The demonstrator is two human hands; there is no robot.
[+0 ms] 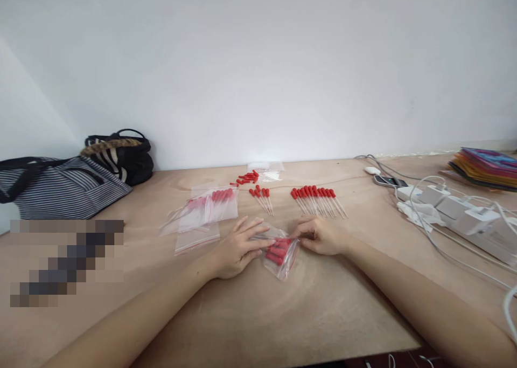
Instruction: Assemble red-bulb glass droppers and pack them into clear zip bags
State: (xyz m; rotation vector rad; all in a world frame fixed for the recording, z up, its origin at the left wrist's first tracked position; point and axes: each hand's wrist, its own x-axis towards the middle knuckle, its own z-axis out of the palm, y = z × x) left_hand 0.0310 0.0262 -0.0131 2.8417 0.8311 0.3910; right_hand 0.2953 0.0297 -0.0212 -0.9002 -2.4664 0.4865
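Observation:
A clear zip bag (285, 271) with several red-bulbed droppers (276, 254) in it lies on the table between my hands. My left hand (239, 249) rests over the bag's left side, fingers stretched out. At the bag's right edge, my right hand (319, 235) is closed in a pinch on the plastic. Beyond it, a row of droppers with red bulbs and thin clear stems (315, 195) lies side by side. A smaller group of droppers (262, 195) sits left of that row. More filled clear bags (214, 209) overlap to the left of my left hand.
Loose red bulbs (247, 178) and a bag of thin stems (269, 175) lie near the wall. Striped bags (72, 182) stand at the left. Chargers with white cables (464, 212) and a stack of colourful packets (484, 166) occupy the right. A blurred patch covers the left front.

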